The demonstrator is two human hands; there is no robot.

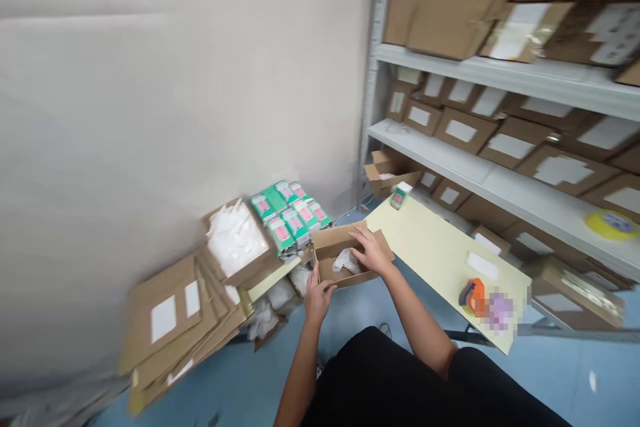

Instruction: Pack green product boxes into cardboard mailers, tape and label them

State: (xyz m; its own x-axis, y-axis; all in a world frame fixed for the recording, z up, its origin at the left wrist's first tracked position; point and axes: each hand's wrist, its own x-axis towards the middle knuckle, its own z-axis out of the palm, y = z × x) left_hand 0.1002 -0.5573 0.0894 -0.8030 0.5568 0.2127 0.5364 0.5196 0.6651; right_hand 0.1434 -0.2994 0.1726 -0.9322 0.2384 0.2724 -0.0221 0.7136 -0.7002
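Note:
An open cardboard box (333, 237) is held in front of my body, its flaps spread. Inside it lies a crumpled white plastic bag or wrapping (345, 261); what it contains, if anything, I cannot make out. My left hand (318, 295) grips the near left corner of the box, thumb on the front wall. At the right end, my right hand (371, 252) grips the box, its fingers reaching over the rim towards the white wrapping.
Left stand green-and-pink packs (281, 230), a carton of white bags (235, 240) and stacked flat cardboard (165, 320). At right, a pale table (425, 240) bears a small green-and-white box (401, 195) and an orange tape dispenser (477, 297). Shelving (450, 153) with cartons rises behind.

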